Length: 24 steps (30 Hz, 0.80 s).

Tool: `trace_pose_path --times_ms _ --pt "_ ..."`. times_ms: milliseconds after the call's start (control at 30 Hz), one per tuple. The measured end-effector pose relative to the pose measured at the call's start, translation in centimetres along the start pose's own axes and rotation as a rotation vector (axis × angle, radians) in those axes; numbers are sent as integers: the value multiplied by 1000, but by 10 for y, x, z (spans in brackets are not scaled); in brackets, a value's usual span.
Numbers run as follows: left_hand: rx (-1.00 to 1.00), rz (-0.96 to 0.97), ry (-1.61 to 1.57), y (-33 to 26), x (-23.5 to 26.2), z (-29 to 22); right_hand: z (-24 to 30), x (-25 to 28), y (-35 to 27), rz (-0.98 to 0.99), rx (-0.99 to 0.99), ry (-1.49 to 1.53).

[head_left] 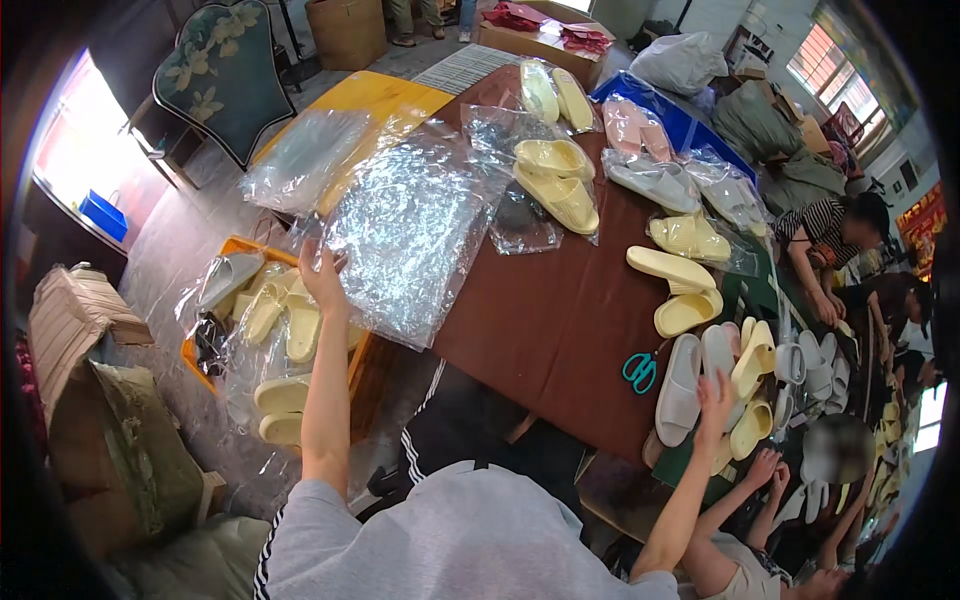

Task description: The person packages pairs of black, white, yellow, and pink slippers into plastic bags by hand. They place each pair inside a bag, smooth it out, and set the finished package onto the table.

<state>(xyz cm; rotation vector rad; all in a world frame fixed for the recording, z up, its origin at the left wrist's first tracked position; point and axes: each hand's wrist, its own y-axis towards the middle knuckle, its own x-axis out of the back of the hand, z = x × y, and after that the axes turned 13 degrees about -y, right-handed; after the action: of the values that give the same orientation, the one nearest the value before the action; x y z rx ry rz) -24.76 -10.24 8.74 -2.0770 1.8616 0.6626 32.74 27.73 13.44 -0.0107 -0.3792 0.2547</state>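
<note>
My left hand [322, 278] is at the left edge of a pile of clear plastic bags [405, 240], fingers apart, with no held thing showing. Over on the right, my right hand [714, 402] reaches to the grey slippers [680, 388], its fingers spread; whether it touches one I cannot tell. Beside it lie yellow slippers [753, 360]. A loose yellow pair [675, 275] rests farther up the brown table [540, 350]. Beyond the pile, a yellow pair [556, 182] sits in clear plastic. Teal-handled scissors [640, 373] lie left of the grey slippers.
An orange crate [195, 365] of bagged slippers stands below my left arm. More bags [310, 160] lie on a yellow board. Bagged pink slippers [636, 128] and a blue bin [655, 98] are at the back. Co-workers' hands [765, 468] are close on my right.
</note>
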Motion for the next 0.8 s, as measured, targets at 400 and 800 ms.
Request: trace_pose_path --times_ms 400,800 --pt "-141 -57 1013 -13 48 48 0 -161 -10 485 225 -193" --pt "-254 750 1354 -71 -53 98 158 -337 81 467 947 -639"
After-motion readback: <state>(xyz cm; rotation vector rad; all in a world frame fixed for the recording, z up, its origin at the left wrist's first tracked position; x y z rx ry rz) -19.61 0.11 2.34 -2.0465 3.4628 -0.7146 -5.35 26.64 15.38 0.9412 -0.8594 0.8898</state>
